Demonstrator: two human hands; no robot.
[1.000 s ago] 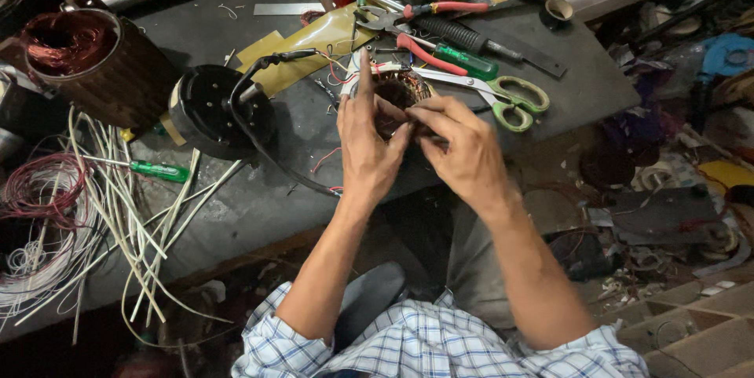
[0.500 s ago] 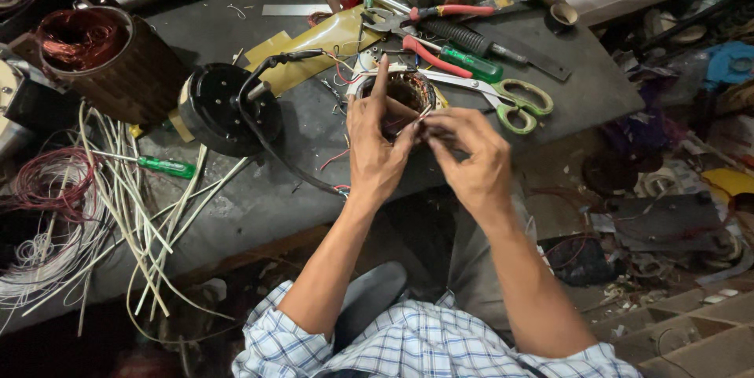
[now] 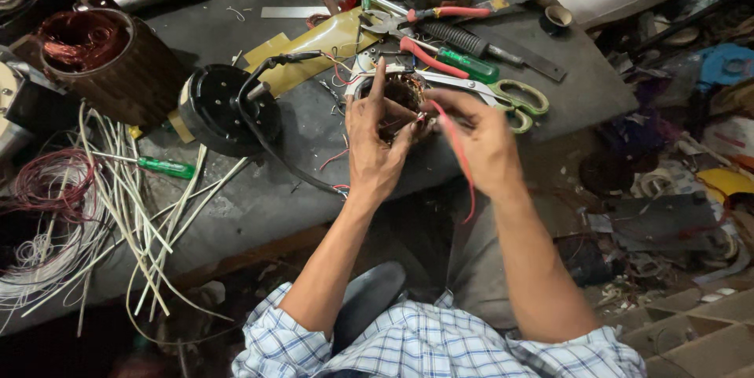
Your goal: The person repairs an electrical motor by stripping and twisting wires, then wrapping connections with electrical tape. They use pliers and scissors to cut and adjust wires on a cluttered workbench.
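A small motor stator with copper windings point(image 3: 402, 89) rests near the front edge of a dark grey worktable point(image 3: 259, 197). My left hand point(image 3: 375, 150) cups its left side, index finger raised, the other fingers touching the windings. My right hand point(image 3: 479, 138) sits at its right side and pinches a red wire point(image 3: 462, 160) that loops down over the back of the hand. Both forearms come up from a blue checked shirt at the bottom.
Green-handled scissors point(image 3: 514, 102), a green screwdriver point(image 3: 463, 60) and red-handled pliers point(image 3: 440, 15) lie just behind the stator. A black round motor part point(image 3: 216, 107) with a black cable sits left. A large copper-wound stator point(image 3: 110, 60), white wire bundles point(image 3: 118, 213) and another screwdriver point(image 3: 161, 166) fill the left side.
My right hand has drawn the red wire out of the windings, so it now hangs over the hand. The left hand stays on the stator with its index finger up.
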